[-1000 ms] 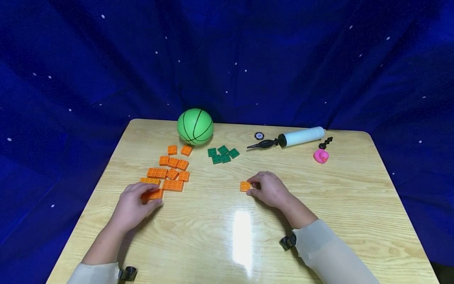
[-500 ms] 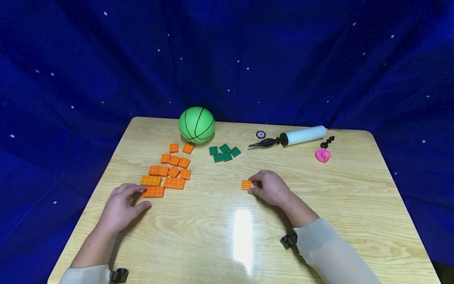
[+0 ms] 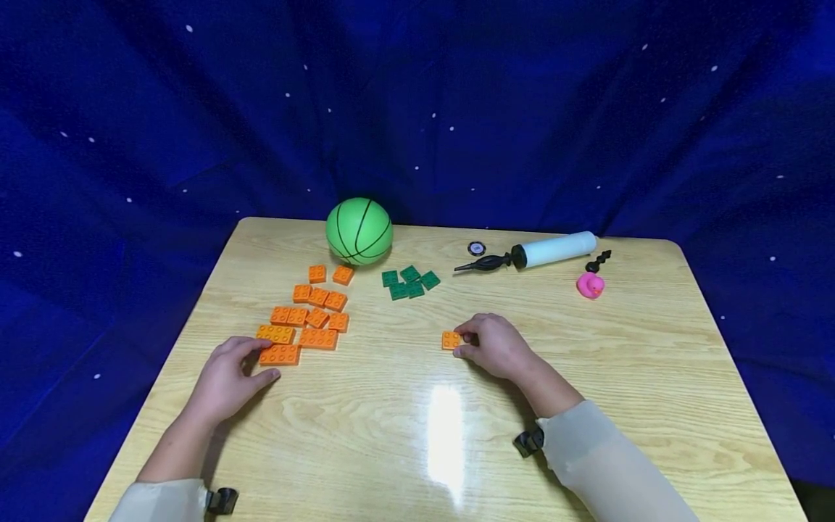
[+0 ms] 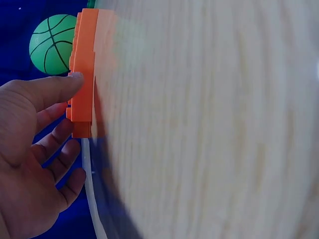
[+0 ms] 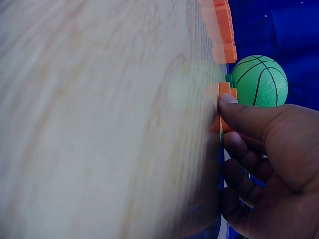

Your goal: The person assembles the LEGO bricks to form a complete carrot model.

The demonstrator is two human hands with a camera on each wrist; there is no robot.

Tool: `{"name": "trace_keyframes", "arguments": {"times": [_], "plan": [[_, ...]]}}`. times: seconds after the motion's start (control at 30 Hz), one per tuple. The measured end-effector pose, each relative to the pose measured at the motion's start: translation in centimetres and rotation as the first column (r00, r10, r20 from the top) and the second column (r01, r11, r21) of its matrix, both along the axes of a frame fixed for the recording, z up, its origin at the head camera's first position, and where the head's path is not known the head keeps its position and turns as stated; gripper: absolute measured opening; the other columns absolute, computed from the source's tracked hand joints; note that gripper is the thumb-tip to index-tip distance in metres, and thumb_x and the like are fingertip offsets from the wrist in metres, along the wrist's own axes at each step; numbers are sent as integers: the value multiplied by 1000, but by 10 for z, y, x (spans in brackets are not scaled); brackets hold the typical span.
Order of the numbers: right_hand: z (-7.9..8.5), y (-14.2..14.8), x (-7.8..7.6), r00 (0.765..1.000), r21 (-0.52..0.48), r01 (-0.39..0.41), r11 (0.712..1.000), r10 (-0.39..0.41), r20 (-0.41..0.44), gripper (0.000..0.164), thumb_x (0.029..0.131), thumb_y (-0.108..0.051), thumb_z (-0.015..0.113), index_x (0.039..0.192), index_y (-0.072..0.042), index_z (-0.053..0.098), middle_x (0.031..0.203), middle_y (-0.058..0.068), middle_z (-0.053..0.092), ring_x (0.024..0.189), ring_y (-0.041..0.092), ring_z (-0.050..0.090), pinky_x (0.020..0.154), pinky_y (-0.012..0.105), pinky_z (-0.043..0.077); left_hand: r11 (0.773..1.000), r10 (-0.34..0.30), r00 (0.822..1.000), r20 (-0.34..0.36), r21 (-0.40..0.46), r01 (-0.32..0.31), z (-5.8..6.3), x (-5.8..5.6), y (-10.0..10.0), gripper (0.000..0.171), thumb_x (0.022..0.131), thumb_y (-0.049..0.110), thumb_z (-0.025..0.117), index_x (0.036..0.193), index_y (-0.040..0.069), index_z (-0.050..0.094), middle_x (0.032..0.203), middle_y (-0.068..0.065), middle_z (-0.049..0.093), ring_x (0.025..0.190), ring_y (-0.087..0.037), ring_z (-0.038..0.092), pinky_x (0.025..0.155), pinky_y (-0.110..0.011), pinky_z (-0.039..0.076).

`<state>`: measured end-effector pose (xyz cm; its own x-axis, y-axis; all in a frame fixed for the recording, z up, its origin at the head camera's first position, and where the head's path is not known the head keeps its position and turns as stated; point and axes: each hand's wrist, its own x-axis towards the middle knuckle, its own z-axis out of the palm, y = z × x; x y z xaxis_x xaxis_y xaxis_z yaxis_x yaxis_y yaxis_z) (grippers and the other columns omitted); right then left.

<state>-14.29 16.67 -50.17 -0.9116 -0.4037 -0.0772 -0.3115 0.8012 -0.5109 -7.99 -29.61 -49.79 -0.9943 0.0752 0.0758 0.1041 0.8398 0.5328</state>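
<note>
My left hand [image 3: 225,380] is at the near left of a group of orange toy building bricks. Its index fingertip lies at the left end of the nearest long brick [image 3: 280,355], and its thumb is spread apart on the near side. A second long brick [image 3: 277,334] sits just behind that one. In the left wrist view the fingers are loosely bent beside the orange bricks [image 4: 84,99]. Towards the table's middle, my right hand [image 3: 496,348] pinches a small square orange brick [image 3: 449,341] by its right side, between thumb and index finger; its other fingers curl below in the right wrist view.
Several green bricks [image 3: 409,283] lie behind the middle, near a green ball [image 3: 359,232]. Along the back right are a poker chip [image 3: 477,249], a hand pump [image 3: 554,250], a small black piece [image 3: 596,262] and a pink rubber duck [image 3: 590,285]. A blue curtain hangs behind the table.
My left hand has let go of the nearest long brick and drawn back to the left, uncovering it. The right hand stays in place on the small brick.
</note>
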Motion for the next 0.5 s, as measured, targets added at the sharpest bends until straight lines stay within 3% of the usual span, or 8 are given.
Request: {"name": "trace_keyframes", "arguments": {"times": [0.23, 0.5], "plan": [[0, 1, 0, 1000, -11, -13, 1000, 13, -20, 35, 90, -27, 83, 118, -6, 76, 94, -4, 67, 88, 14, 60, 83, 38, 53, 1000, -6, 1000, 17, 0, 6, -1, -1, 1, 46, 85, 16, 86, 124, 1, 70, 122, -22, 61, 111, -43, 57, 90, -60, 46], [-1, 1, -1, 1000, -10, -20, 1000, 20, -21, 36, 91, -27, 83, 119, -6, 76, 95, -3, 67, 89, 15, 61, 83, 38, 54, 1000, -11, 1000, 12, 15, 11, -4, -1, 2, 34, 83, 13, 87, 111, 4, 70, 119, -20, 64, 111, -42, 57, 92, -58, 45]]}}
